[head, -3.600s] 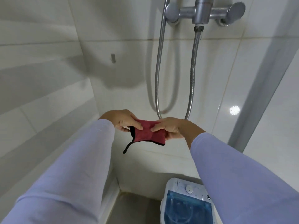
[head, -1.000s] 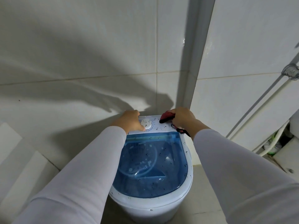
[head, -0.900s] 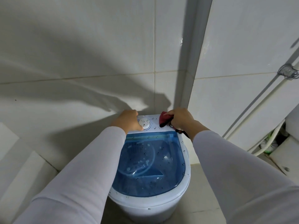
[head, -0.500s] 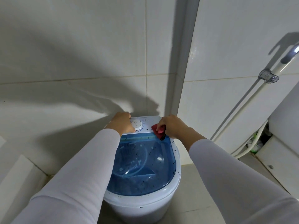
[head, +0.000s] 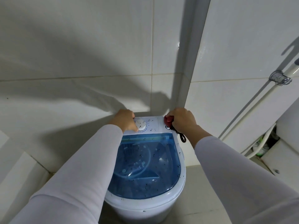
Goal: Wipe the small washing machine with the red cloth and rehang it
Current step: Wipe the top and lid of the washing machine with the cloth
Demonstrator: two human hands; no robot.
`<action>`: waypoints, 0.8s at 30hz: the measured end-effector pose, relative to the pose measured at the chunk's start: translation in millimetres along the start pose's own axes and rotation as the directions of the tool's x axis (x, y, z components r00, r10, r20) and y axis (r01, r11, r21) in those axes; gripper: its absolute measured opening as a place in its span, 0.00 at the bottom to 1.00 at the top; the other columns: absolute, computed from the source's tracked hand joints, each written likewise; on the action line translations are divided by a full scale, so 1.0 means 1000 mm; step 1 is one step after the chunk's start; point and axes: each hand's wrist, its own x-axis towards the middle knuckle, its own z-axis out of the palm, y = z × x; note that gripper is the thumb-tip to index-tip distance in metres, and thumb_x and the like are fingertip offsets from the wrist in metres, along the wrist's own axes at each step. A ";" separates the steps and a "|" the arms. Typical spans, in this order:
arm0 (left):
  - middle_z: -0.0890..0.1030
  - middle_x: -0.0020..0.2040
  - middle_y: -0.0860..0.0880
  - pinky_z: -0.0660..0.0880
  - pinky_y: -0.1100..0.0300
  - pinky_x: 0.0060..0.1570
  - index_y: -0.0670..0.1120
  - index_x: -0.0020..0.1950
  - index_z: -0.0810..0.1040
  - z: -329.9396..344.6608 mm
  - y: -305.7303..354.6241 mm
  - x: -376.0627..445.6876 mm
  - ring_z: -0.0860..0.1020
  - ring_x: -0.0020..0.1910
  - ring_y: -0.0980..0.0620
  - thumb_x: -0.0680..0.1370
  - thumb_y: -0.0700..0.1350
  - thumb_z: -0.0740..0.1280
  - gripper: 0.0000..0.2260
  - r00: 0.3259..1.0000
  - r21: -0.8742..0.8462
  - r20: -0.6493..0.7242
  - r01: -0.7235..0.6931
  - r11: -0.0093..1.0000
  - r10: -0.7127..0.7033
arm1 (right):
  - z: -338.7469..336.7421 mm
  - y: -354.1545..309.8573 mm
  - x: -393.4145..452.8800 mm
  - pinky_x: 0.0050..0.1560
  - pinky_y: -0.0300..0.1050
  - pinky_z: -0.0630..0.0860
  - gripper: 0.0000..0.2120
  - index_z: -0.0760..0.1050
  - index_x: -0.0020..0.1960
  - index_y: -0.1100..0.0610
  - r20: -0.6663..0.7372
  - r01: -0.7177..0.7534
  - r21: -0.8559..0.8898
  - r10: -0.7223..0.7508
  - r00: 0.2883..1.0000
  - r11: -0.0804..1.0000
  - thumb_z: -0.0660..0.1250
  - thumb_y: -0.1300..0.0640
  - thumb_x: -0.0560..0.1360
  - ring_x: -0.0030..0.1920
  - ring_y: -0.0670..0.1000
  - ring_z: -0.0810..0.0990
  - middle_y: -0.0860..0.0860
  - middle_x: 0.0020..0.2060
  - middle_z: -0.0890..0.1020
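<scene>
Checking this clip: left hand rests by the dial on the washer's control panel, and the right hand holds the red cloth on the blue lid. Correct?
Not quite. In the head view the right hand presses the red cloth on the white control panel's back right corner, not on the blue lid. The left hand does rest by the dial.

Glossy white tiled walls (head: 97,46) meet at a corner. A white pipe (head: 252,110) runs diagonally down the right wall, held by a clear plastic clip (head: 279,77).

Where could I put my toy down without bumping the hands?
The blue lid of the washing machine is bare between the sleeves. The floor right of it is bare too. It's crowded at the back: left hand by the dial, right hand clutching the red cloth.
</scene>
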 end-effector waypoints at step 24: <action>0.70 0.71 0.46 0.66 0.58 0.61 0.45 0.73 0.63 0.004 -0.015 -0.019 0.70 0.68 0.47 0.70 0.53 0.74 0.36 0.998 -0.197 0.029 -0.048 0.979 0.055 | 0.015 0.005 -0.023 0.60 0.48 0.76 0.24 0.77 0.62 0.50 0.077 -0.134 0.158 0.123 0.989 0.978 0.55 0.68 0.74 0.58 0.59 0.77 0.58 0.61 0.77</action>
